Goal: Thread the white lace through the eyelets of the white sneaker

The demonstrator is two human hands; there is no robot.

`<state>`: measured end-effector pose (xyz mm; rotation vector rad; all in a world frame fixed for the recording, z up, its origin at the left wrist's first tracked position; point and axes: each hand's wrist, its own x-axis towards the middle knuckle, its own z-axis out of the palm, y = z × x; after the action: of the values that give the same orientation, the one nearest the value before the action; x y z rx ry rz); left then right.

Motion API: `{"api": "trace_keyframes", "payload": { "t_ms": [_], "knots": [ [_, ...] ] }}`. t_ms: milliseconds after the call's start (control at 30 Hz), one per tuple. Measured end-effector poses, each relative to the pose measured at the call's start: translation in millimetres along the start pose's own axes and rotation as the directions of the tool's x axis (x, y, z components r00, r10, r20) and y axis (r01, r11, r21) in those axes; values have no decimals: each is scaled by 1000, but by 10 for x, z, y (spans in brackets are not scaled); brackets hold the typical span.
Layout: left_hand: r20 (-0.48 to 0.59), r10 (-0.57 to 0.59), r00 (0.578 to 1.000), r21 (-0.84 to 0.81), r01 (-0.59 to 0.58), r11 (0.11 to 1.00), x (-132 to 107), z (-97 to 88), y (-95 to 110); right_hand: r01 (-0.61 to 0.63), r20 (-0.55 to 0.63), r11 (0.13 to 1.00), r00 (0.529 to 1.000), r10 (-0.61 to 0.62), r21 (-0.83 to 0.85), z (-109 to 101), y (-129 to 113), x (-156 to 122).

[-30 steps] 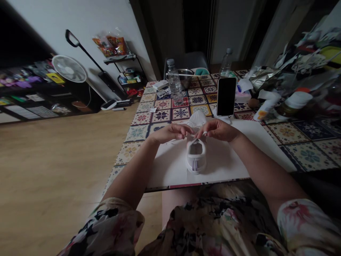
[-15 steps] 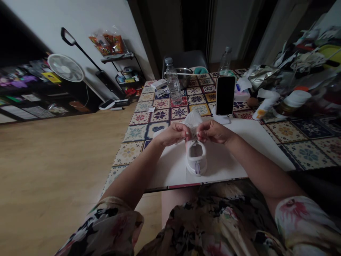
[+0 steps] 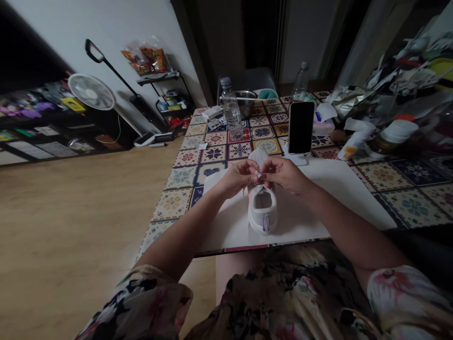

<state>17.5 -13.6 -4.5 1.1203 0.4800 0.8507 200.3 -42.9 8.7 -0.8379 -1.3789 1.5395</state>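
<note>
A small white shoe [image 3: 262,210] stands on a white sheet [image 3: 318,198] in front of me, heel toward me, toe pointing away. Both my hands meet over its lacing. My left hand [image 3: 236,177] pinches a white lace above the tongue. My right hand [image 3: 283,173] pinches the lace from the other side, fingertips almost touching the left ones. The laces themselves are mostly hidden under my fingers.
A black phone [image 3: 300,127] stands upright just beyond the shoe. Two water bottles [image 3: 231,109], a metal bowl [image 3: 246,100] and a cluttered pile [image 3: 396,104] fill the far and right table. The patterned tablecloth [image 3: 184,179] ends at the left edge above wooden floor.
My hands have come closer together over the shoe, from slightly apart to fingertips nearly touching. The shoe stayed in place.
</note>
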Motion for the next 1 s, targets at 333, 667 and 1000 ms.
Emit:
{"api": "trace_keyframes", "payload": {
  "t_ms": [333,667,1000],
  "knots": [
    [-35,15,999,72,-13,997,-14,50,6,-46,22,999,999,46,-30,-13,-55,-31],
    [-30,40,999,113,-36,993,-12,8,20,103,-36,949,992,-119,-297,-46,-49,-27],
    [-46,40,998,140,-33,990,6,-24,14,92,123,924,991,-49,-371,-140,-74,-8]
  ]
}}
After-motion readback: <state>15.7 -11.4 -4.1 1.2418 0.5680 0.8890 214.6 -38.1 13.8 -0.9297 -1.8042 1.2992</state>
